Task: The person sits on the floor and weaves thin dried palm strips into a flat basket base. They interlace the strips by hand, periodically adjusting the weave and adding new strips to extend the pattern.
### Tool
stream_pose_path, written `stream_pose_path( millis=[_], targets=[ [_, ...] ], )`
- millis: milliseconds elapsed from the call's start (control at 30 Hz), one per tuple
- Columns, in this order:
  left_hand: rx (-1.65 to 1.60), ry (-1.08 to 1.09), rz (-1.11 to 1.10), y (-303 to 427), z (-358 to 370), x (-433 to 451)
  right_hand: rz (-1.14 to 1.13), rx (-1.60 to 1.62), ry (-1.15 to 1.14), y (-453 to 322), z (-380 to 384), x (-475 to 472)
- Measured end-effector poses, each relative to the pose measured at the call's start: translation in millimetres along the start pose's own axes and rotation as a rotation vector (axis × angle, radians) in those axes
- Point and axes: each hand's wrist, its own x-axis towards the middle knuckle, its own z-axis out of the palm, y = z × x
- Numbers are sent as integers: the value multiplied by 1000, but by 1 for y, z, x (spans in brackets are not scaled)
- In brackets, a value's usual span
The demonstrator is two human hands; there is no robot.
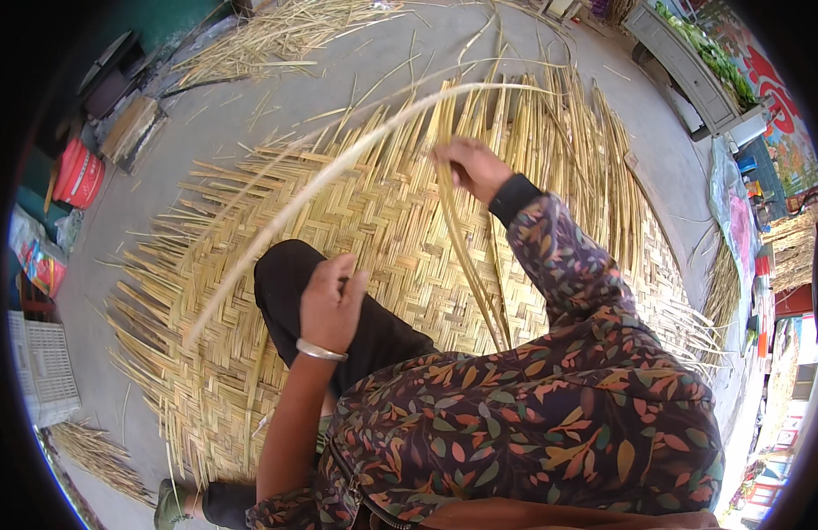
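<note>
A large herringbone-woven mat of split reed (pixel 356 218) lies under me, with loose strip ends fanning out along its far and left edges. My right hand (pixel 472 165) pinches flat reed strips (pixel 459 232), which trail back over the weave towards my body. Above my bent knee (pixel 293 265), my left hand (pixel 333 301) hangs with its fingers apart and nothing in it. A long pale strip (pixel 356 149), blurred by motion, arcs through the air over the mat's left half; its far end passes beyond my right hand.
Loose reed pieces (pixel 276 40) are heaped on the concrete floor (pixel 409 50) at the far left. Along the left stand a red bucket (pixel 81 173), a wooden block (pixel 134 129) and a white plastic crate (pixel 48 371). At the far right stands a grey cart (pixel 687 73) bearing green leaves.
</note>
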Motion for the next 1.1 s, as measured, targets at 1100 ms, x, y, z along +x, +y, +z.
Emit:
stream_pose_path(
  millis=[1100],
  targets=[
    [-486,383,-215,68,-141,2,-190,736,68,-31,51,25]
  ],
)
